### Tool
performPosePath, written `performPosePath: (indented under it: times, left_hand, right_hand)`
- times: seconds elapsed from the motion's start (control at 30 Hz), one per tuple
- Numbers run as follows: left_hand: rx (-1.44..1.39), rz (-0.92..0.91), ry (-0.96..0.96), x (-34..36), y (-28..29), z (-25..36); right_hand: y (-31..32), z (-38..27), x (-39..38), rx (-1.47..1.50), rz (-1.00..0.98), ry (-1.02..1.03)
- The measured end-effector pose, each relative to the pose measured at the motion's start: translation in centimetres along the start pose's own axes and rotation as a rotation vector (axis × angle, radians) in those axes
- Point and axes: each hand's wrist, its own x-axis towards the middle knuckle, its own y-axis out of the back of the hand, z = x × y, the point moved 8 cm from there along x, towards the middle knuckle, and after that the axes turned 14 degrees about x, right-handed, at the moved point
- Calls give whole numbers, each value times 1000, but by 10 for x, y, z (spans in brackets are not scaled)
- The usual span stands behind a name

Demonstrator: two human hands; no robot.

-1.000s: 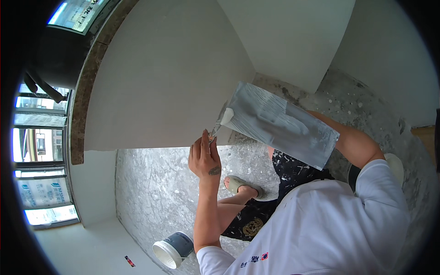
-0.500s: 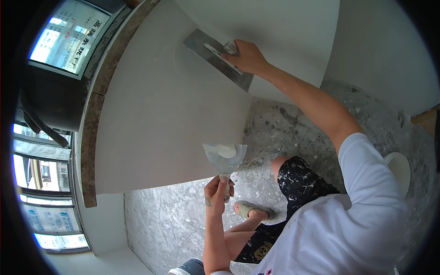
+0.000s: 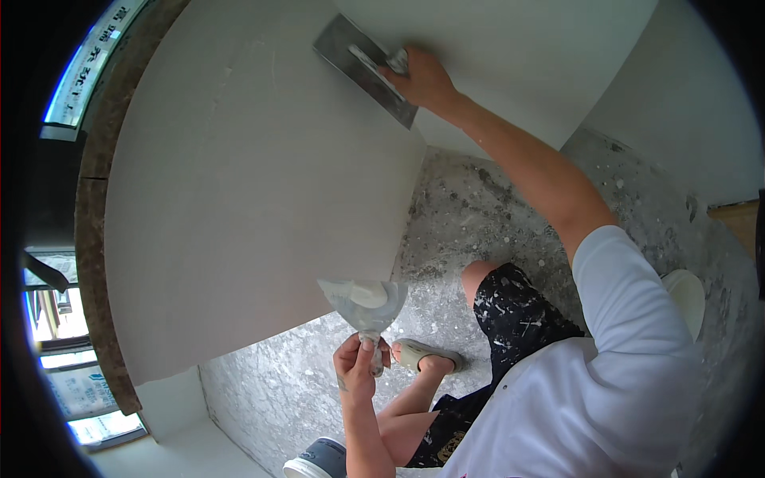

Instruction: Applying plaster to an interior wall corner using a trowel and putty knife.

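Note:
In my right hand point(image 3: 426, 80) is the grip of a steel plastering trowel point(image 3: 339, 52). Its long rectangular blade lies against the pale wall point(image 3: 239, 183), close to the inside corner. My left hand point(image 3: 355, 366) is closed round the handle of a wide putty knife point(image 3: 388, 307), whose fan-shaped blade points away from me. A lump of white putty point(image 3: 367, 295) sits on that blade. The putty knife is held clear of the wall, lower than the trowel. Faint marks run down the wall left of the trowel.
A brown stone sill point(image 3: 93, 207) edges the wall at left, beside windows point(image 3: 68, 319). The grey floor point(image 3: 263, 382) is spattered. A bucket point(image 3: 319, 460) stands at the bottom, a white round container point(image 3: 685, 299) behind my right arm. A wooden piece point(image 3: 737, 223) is at far right.
The view has shifted, showing more wall and less window. The trowel stays near the corner, now slightly higher and further left in view. The putty knife appears lower and further left.

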Motion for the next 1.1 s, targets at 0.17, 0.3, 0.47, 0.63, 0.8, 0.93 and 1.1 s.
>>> performPosePath:
  times: [0.17, 0.3, 0.47, 0.63, 0.8, 0.93, 1.1]
  left_hand:
    - [-63, 43, -5, -1, 2, -4]
    - [-115, 46, -30, 5, -1, -12]
    - [-134, 36, -13, 7, 8, -26]
    - [-99, -100, 13, 10, -3, -17]
    - [87, -208, -12, 24, -39, -9]
    - [-95, -143, -131, 23, -39, 7]
    - [779, 348, -574, 7, -33, 24]
  right_hand:
    - [-34, 102, -50, 25, -31, -124]
    - [-43, 169, -102, 24, -19, -221]
    - [-27, 167, -175, -109, -169, -331]
    - [2, 45, -201, 716, -456, -586]
    - [3, -53, -238, 1019, -742, -529]
    - [7, -55, -290, 625, -1108, -673]
    - [-35, -31, -390, 1697, -605, -1527]
